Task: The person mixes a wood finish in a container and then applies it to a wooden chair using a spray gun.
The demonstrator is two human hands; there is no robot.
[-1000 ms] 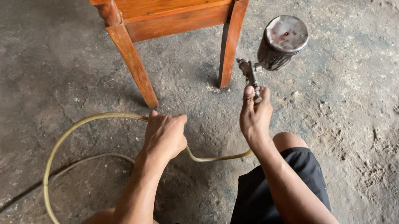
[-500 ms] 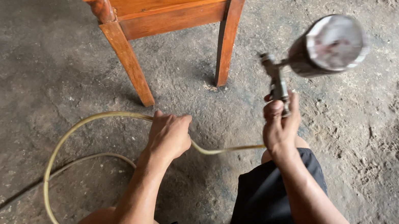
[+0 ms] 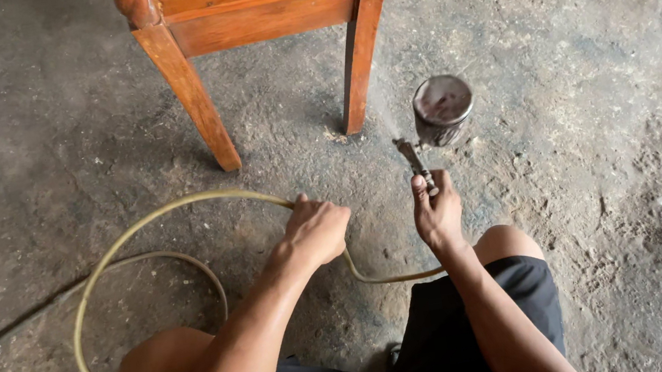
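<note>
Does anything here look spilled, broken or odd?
Nothing broken. The spray gun's cup is crusted with dark residue, and the yellow hose loops loosely over the stained concrete floor.

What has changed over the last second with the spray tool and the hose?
The right hand swung the spray gun out to the right, then brought it back beside the chair leg. The left hand kept its grip on the yellow hose, which stayed looped.

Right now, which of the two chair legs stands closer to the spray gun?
The right chair leg, beside the spray gun in the right hand; the other leg stands farther left.
</note>
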